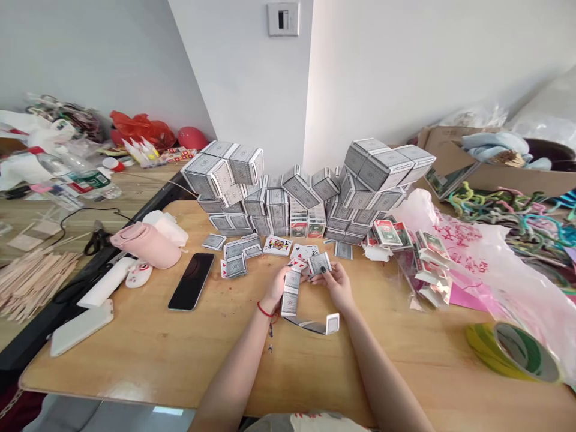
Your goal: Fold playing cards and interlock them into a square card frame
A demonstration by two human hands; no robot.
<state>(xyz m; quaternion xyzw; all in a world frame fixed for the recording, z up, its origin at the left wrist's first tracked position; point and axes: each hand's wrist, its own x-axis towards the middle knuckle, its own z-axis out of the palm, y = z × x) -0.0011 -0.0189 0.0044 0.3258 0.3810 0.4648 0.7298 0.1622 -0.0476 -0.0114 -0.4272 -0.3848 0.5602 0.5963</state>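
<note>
My left hand (275, 289), with a red cord at the wrist, pinches the top of a strip of joined playing cards (290, 299). The strip hangs down towards me and bends right, ending in a small upturned card. Between the fingers of my right hand (338, 287) is a folded-looking grey-backed playing card (319, 263), close to the strip's upper end. Whether the two touch is hard to see. Loose face-up cards (276, 245) and a grey-backed card pile (240, 252) lie just beyond. Behind them stands a structure of card-built blocks (308, 186), taller at both sides.
At left lie a black phone (191, 282), a pink roll (148, 245) and a white power-bank-like slab (82, 327). Opened card boxes (432, 264), pink-white plastic (477, 246) and a yellow-green tape roll (513, 351) sit at right. Wooden sticks (36, 282) cover the left side table.
</note>
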